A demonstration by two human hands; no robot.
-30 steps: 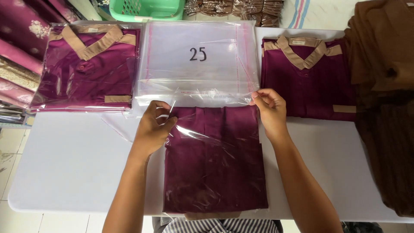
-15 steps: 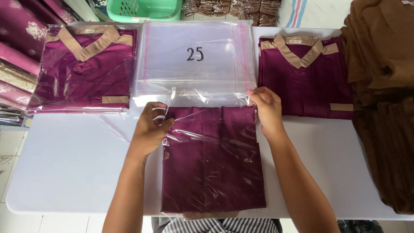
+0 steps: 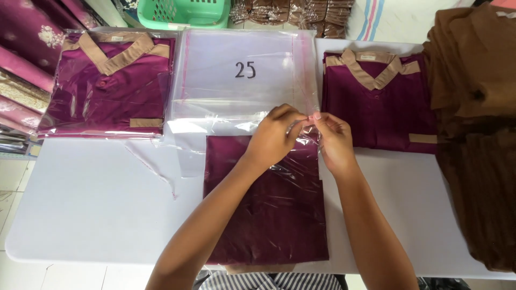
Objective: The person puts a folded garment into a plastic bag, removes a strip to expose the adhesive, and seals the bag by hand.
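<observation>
A folded maroon garment in a clear plastic bag [image 3: 269, 209] lies on the white table [image 3: 97, 215] in front of me. My left hand [image 3: 274, 137] and my right hand [image 3: 330, 139] meet at the bag's top right corner. Both pinch the thin pink-edged sealing strip of the bag's flap between their fingertips. The fingers hide the strip's end.
A stack of empty clear bags [image 3: 242, 75] lies behind the garment. A bagged maroon shirt with tan collar [image 3: 107, 86] sits at the left, an unbagged one [image 3: 376, 102] at the right. Brown folded garments [image 3: 478, 134] pile up at far right. A green basket [image 3: 183, 11] stands behind.
My left hand has moved from the bag's top left across to the top right corner, joining my right hand at the flap's strip.
</observation>
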